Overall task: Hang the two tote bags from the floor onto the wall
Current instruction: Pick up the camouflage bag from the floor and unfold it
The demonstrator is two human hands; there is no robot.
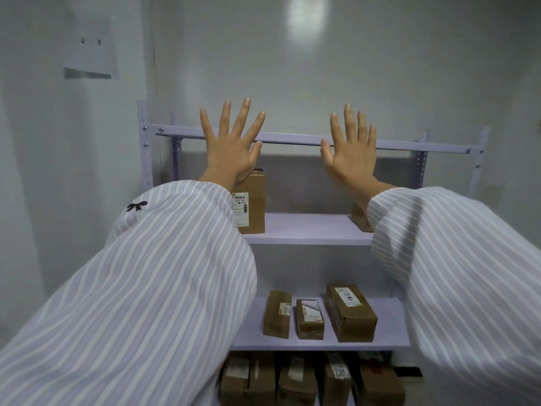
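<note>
While both arms stretch forward, the left hand point(231, 148) and the right hand point(351, 159) are raised flat with their backs to the camera. Every finger is straight and spread apart, and neither hand holds anything. The tote bags do not show in this view, so I cannot tell where they lie.

The left sleeve point(140, 288) and right sleeve point(468, 273) are loose, softly folded cloth with fine lilac and white stripes. A small black bow mark point(136, 206) sits on the left one.

Behind the hands stands a lavender metal shelf unit point(292, 139) with perforated angle posts, bolted corners and flat, smooth boards. On the middle board, an upright brown cardboard box point(251, 206) with a white printed label shows just beside the left wrist. A second box point(360, 219) is mostly hidden by the right sleeve. On the board below lie three taped rectangular boxes point(310, 319), close together and each labelled. At the bottom, a row of larger cartons point(292, 379) stands side by side.

The wall point(380, 68) is pale, smooth and faintly glossy, and it catches an oval glare. A curling sheet of paper point(90, 48) is stuck to the left wall.
</note>
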